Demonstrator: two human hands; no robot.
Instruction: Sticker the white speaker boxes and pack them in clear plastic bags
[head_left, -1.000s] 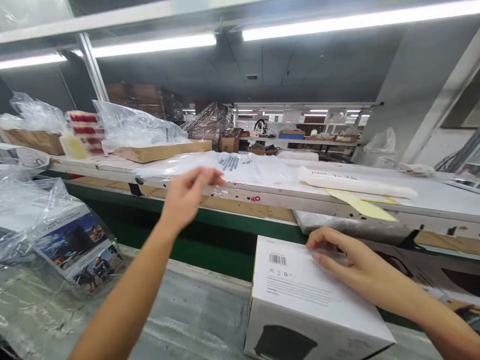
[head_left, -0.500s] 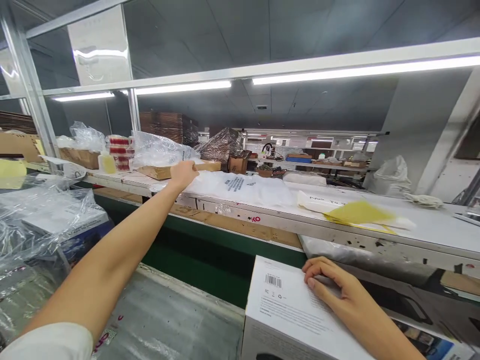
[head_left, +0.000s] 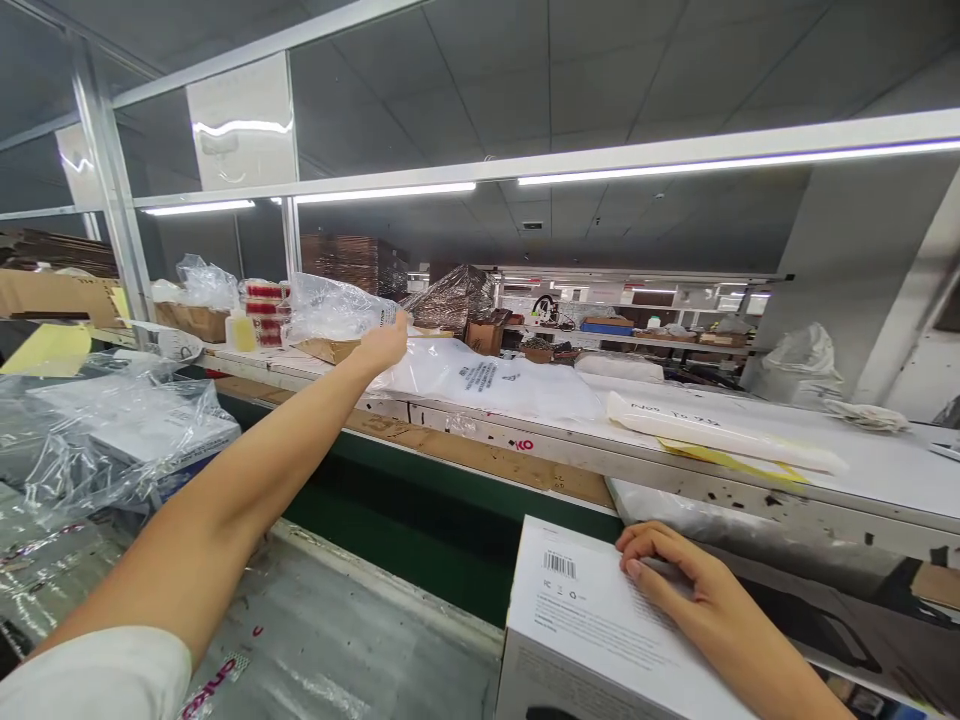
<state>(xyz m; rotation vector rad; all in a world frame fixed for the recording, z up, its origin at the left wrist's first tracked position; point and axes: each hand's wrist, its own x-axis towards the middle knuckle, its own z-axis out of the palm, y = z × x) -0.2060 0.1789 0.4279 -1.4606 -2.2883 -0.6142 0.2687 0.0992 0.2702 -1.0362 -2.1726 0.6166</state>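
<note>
My left hand (head_left: 385,342) reaches to the far shelf, its fingers closed on a clear plastic bag (head_left: 337,305) with printed text. Just right of it a flat printed plastic bag (head_left: 487,378) lies on the shelf. My right hand (head_left: 667,565) rests with bent, slightly parted fingers on the top edge of a white printed box (head_left: 585,620) with a barcode, at the lower right. Its thumb lies on the box top.
Red tape rolls (head_left: 265,312) and a bottle of yellow liquid (head_left: 241,330) stand left on the shelf. A white roll (head_left: 720,432) lies right. A plastic-covered box (head_left: 165,430) is at the left. A green belt (head_left: 420,530) runs below the shelf.
The view has shifted, so the scene sits lower and further right. The yellow sheet by the white roll now shows only a narrow strip. My right hand stays on the box.
</note>
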